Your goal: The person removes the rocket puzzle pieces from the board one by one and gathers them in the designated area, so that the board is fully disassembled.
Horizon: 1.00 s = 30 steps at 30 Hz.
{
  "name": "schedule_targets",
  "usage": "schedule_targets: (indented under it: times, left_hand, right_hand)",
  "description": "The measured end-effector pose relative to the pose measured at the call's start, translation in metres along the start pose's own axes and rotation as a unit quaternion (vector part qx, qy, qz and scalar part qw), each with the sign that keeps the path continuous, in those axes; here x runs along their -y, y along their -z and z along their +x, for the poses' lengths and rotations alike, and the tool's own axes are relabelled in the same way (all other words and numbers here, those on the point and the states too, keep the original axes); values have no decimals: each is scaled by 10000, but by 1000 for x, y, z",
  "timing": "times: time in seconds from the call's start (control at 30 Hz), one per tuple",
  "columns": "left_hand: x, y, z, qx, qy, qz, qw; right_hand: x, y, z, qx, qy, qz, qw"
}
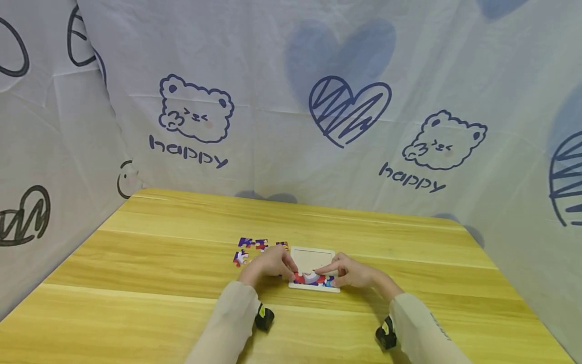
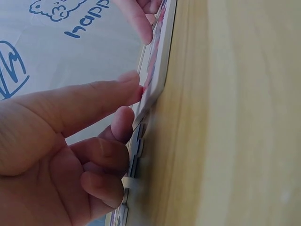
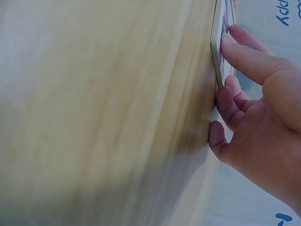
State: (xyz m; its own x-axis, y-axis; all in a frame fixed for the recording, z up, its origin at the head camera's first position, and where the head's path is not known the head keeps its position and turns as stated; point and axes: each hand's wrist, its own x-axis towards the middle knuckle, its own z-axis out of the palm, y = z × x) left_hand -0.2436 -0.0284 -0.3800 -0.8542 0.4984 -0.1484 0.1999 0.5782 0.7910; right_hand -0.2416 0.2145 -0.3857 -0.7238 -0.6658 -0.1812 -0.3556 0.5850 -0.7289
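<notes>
A pale puzzle tray (image 1: pixel 313 255) lies on the table with a row of joined puzzle pieces (image 1: pixel 311 278) along its near side. My left hand (image 1: pixel 274 263) is at the tray's near left corner. Its thumb and index finger pinch a red puzzle piece (image 2: pixel 140 92) at the end of that row. From the other side, my right hand (image 1: pixel 352 271) reaches over the tray's right edge. Its index finger extends onto the row, and its thumb rests on the pieces near the right end. The remaining right fingers bend loosely beside the tray's edge (image 3: pixel 217 44).
Several loose puzzle pieces (image 1: pixel 246 242) lie left of the tray, partly hidden behind my left hand. The wooden table (image 1: pixel 150 263) meets a printed white cloth (image 1: pixel 273 126) at the back and sides. A black wrist device (image 1: pixel 386 334) sits under my right sleeve.
</notes>
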Motion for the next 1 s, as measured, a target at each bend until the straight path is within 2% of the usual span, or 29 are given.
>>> schedule_targets:
  times: [0.5,1.0]
  left_hand:
    - [-4,-4,3,-174,113,282,9994]
    - [-8,-7,0,-216,189,134,9995]
  right_hand:
    - [-1,3,2,213,52,-135,9997]
    - [-1,2,1,215,65,-157,9996]
